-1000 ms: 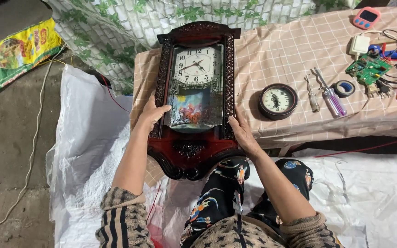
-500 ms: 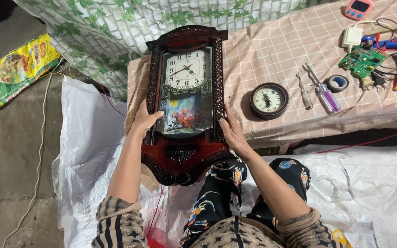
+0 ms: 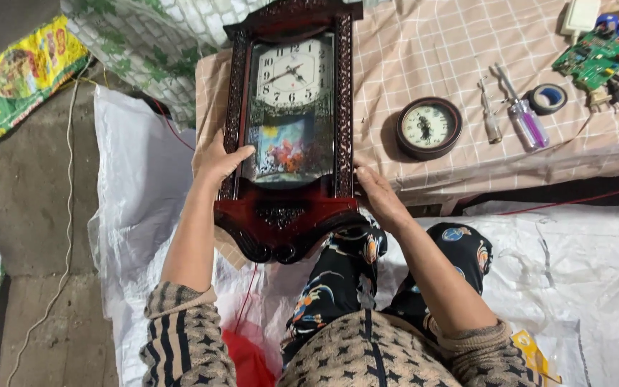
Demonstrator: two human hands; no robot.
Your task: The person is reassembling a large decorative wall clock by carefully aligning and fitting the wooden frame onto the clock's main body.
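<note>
A tall wall clock (image 3: pixel 289 129) in a dark red carved wooden case lies face up, its top on the low table (image 3: pixel 424 57) and its bottom end over my knee. It has a white dial and a coloured picture panel under glass. My left hand (image 3: pixel 220 161) grips the case's left edge, thumb on the glass. My right hand (image 3: pixel 375 195) holds the right edge lower down.
On the checked tablecloth lie a small round clock (image 3: pixel 429 127), two screwdrivers (image 3: pixel 521 107), a roll of tape (image 3: pixel 546 98) and a green circuit board (image 3: pixel 596 57). White plastic sheeting (image 3: pixel 130 179) covers the floor. A colourful bag (image 3: pixel 26 75) lies at left.
The view has shifted so the clock and table sit higher and further right. Both hands keep their hold on the clock's sides.
</note>
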